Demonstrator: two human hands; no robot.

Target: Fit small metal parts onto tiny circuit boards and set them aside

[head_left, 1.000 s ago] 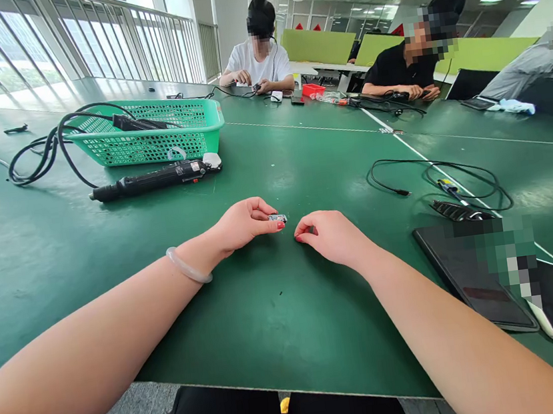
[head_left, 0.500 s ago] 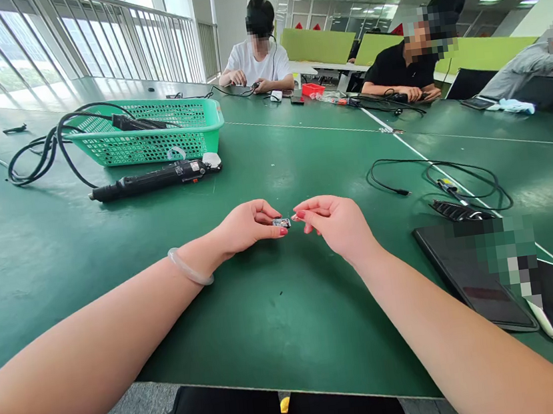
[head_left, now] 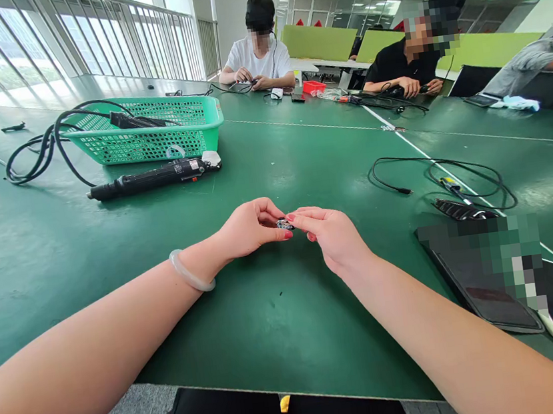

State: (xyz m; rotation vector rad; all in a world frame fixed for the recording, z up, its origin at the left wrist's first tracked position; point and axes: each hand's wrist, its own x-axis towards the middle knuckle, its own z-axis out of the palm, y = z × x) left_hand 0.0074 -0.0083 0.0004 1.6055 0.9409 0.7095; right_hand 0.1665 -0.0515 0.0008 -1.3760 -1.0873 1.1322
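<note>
With the clock centred on the work and twelve pointing away from the wearer, the green worktop (head_left: pixel 283 340) carries everything within reach. The largest thing on it nearby is the perforated green basket (head_left: pixel 138 143), set back between ten and eleven. Toward four lies a flat dark slab (head_left: pixel 472 284), and near ten, just in front of the basket, a black corded tool (head_left: pixel 147 180) rests on its side. A loose cable (head_left: pixel 395 188) loops out between two and three.

At the centre the two hands meet. The left hand (head_left: pixel 249 227), on the nine o'clock side, is nearly closed, thumb and fingers pinching a small circuit-like part (head_left: pixel 285 224). The right hand (head_left: pixel 337 230), on the three o'clock side, has its fingertips drawn together at that part's near-right edge; whether they grip the part or something tinier cannot be told.

The step in hand looks like fine two-handed work: left steadying, right working at the edge. The next move seems to call for a still left pinch and light, well-aligned right fingertip pressure, without tilting the part.
</note>
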